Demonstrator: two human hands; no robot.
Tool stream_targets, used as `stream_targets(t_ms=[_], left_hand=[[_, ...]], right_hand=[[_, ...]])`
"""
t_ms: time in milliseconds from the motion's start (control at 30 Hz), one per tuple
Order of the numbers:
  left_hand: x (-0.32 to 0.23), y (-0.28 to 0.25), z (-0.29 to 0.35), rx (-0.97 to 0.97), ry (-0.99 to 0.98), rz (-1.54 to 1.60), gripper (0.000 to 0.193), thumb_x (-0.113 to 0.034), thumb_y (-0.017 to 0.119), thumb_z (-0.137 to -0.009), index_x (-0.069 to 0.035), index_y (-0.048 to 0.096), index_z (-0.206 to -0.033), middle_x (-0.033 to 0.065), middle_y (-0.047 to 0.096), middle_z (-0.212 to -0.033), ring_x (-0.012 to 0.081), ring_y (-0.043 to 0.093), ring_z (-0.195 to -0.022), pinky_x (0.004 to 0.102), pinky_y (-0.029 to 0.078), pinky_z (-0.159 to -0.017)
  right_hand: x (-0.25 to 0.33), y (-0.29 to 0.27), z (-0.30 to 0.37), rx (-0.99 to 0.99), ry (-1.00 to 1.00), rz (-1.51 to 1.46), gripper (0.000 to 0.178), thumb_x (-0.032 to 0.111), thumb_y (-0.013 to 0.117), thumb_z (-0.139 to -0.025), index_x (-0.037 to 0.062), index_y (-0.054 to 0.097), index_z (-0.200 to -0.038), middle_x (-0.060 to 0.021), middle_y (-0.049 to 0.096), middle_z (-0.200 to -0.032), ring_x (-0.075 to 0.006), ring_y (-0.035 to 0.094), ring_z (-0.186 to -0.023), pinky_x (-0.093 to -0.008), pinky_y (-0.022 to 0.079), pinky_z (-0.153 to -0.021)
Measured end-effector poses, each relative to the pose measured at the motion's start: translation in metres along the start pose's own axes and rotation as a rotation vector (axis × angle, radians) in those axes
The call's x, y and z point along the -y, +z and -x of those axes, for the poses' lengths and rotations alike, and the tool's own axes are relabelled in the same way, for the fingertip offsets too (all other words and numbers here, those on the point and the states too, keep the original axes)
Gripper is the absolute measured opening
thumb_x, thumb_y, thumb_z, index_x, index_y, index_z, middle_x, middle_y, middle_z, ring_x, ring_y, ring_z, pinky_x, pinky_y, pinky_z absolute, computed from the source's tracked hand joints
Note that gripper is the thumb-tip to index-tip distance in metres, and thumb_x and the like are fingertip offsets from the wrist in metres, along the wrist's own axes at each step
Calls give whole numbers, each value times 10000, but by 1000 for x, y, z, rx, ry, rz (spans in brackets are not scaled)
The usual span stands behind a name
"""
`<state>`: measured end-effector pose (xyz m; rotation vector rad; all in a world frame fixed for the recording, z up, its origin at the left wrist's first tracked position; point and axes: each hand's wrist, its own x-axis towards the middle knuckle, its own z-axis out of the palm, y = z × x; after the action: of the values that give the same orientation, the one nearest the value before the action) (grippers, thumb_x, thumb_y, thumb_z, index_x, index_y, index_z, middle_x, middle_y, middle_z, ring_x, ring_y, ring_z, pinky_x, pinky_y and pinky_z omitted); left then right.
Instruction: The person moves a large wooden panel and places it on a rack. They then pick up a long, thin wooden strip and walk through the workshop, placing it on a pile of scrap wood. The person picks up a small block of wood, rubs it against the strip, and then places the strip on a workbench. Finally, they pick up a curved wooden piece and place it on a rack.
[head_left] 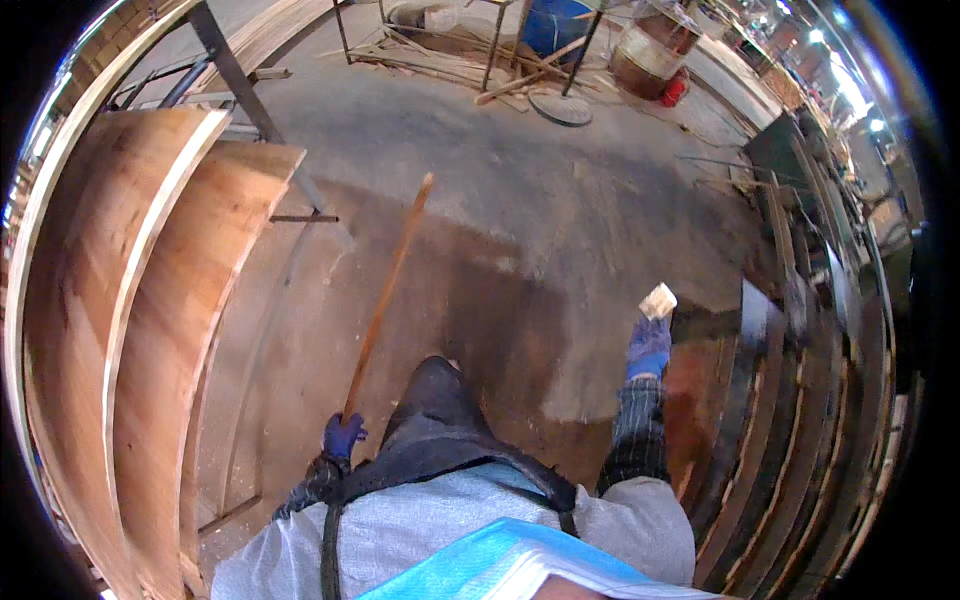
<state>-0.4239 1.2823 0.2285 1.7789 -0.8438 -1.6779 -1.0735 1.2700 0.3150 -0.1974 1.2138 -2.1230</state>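
Note:
My left hand (344,436), in a blue glove, is closed round the lower end of a long thin wooden stick (390,290). The stick slants up and away over the brown floor. On the right, my right hand (650,347) wears a blue and purple glove and reaches forward beside the stacked boards. At its fingertips is a small pale squarish block (658,301); its kind is unclear. The fingers of that hand are closed on the block, though blur hides their exact hold.
Large curved-looking wooden panels (165,300) stand at left beside a metal frame (236,75). Dark upright boards (790,430) line the right side. Farther off are a blue barrel (552,28), a rusty drum (650,52), a round disc (562,107) and wood strips on the floor.

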Motion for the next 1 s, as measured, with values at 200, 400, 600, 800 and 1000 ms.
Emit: stream_targets(t_ms=[200, 400, 600, 800, 1000], left_hand=[[-110, 76, -98, -296, -67, -92, 365, -290, 673, -767, 22, 553, -914, 88, 597, -642, 176, 606, -564, 297, 494, -517], [-279, 167, -241, -249, 100, 91, 261, -279, 637, -807, -39, 534, -818, 44, 546, -559, 133, 527, -484, 279, 444, -480], [-411, 192, -424, -271, 424, 265, 210, -121, 565, -843, -12, 536, -1020, 48, 568, -706, 127, 556, -584, 273, 479, -542], [-519, 207, -554, -230, 513, 407, 319, 42, 494, -839, -3, 518, -1154, 55, 586, -840, 152, 588, -690, 292, 514, -652], [-647, 209, -645, -298, 515, 489, 331, -19, 541, -848, 8, 501, -1175, 62, 598, -854, 159, 601, -730, 288, 511, -686]], right_hand=[[-51, 157, -186, 54, 48, -41, 336, 162, 557, -871, 54, 505, -1185, -47, 571, -1117, -185, 550, -998, -310, 449, -853], [-49, 146, -373, 179, -363, 628, 304, 103, 485, -905, 2, 488, -1191, -81, 556, -1150, -243, 537, -1044, -354, 447, -904], [-71, 246, -474, -67, 59, -47, 332, 106, 489, -900, -17, 475, -1208, -132, 546, -1176, -250, 536, -1066, -386, 435, -926], [-122, 329, -621, -17, 25, 34, 349, 136, 510, -891, -31, 477, -1196, -125, 560, -1124, -242, 536, -1033, -351, 436, -917], [-183, 481, -707, 44, 169, -71, 358, 149, 553, -867, -21, 496, -1177, -119, 570, -1113, -245, 545, -1019, -359, 437, -923]])
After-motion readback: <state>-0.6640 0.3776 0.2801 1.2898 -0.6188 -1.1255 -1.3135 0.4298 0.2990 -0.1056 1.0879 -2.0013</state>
